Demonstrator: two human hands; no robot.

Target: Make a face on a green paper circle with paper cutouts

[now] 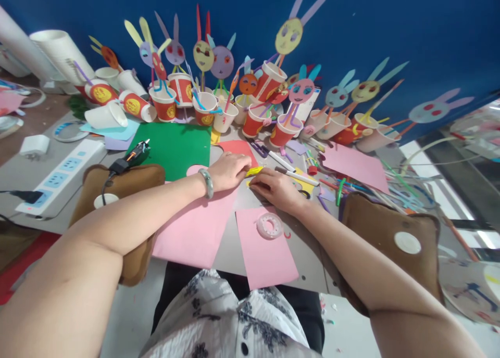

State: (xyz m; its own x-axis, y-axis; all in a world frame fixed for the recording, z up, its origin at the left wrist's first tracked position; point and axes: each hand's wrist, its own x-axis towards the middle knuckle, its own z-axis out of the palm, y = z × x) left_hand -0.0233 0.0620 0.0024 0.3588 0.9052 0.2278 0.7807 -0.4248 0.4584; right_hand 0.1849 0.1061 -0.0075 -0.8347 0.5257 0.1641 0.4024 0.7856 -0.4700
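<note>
My left hand (230, 170) and my right hand (275, 187) meet at the middle of the grey table (312, 267). Both have their fingers pinched on a small yellow paper piece (254, 171) between them. The left wrist wears a pale bangle (207, 182). Under the left forearm lies a large pink paper sheet (195, 228). A second pink sheet (265, 248) lies in front of me, with a roll of tape (269, 225) resting on it just below my right hand.
Several paper cups with paper rabbit faces on sticks (203, 87) crowd the back against a blue wall. A green sheet (174, 144), a glue gun (130, 157), a power strip (64, 173), markers (297, 176) and brown arm cushions (394, 233) surround the hands.
</note>
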